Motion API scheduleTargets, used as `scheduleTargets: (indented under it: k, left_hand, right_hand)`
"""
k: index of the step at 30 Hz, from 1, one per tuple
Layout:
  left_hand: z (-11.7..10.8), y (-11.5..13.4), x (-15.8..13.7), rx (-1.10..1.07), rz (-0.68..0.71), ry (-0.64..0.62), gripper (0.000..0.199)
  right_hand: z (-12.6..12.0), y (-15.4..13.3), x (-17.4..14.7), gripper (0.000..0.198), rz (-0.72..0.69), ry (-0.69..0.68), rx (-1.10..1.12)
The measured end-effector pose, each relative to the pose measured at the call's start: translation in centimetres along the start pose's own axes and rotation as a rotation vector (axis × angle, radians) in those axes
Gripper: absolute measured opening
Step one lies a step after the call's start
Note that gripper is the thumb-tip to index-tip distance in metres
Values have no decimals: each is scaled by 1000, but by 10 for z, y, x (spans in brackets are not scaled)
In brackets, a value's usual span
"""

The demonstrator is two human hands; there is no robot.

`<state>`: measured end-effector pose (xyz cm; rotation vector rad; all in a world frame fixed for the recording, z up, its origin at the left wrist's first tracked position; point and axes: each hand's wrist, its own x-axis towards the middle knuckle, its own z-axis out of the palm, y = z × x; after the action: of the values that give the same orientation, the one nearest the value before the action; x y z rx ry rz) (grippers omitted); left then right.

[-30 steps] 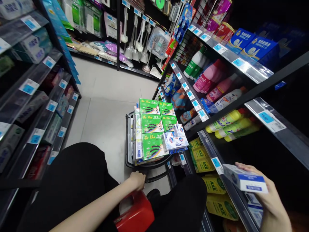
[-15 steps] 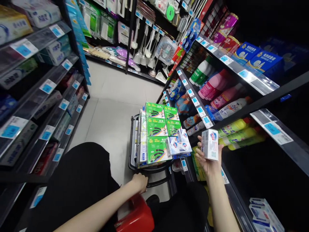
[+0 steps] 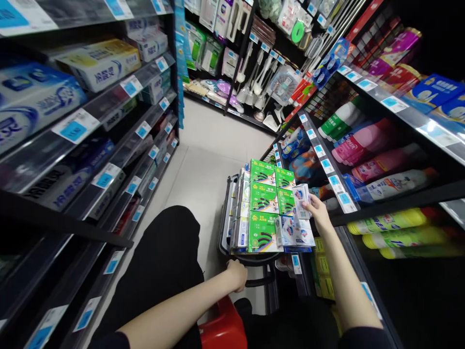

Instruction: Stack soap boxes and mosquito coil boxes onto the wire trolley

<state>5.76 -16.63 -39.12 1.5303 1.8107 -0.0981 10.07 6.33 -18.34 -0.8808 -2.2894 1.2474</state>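
Observation:
My left hand is closed around the black handle of a small cart. My right hand grips a small white soap box by its right side, at the right edge of the cart's load. Whether this box touches the boxes beneath it, I cannot tell. Other white soap boxes lie close together just below it, on the load's near right corner. Several green cartons with a rainbow print fill the top of the load. White cartons stand along its left side.
Shelves of toothpaste boxes rise on the left. Bottles and yellow bottles lie on the right-hand shelves. Hanging ladles and brushes fill the rack ahead. A red plastic object sits between my legs.
My right hand has carried the soap box from beside the right shelf leftward to the cart's load. The view has turned, showing more of the left shelves. My left hand still grips the handle.

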Motion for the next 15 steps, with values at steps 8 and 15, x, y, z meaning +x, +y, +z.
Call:
scheduleTargets:
  k: [8, 15]
  left_hand:
    - [5, -3, 10, -75, -14, 62, 59]
    - [12, -3, 19, -112, 21, 69, 60]
  right_hand:
    - [14, 31, 65, 73, -95, -502, -1153]
    - [29, 46, 77, 75, -39, -578, -1284]
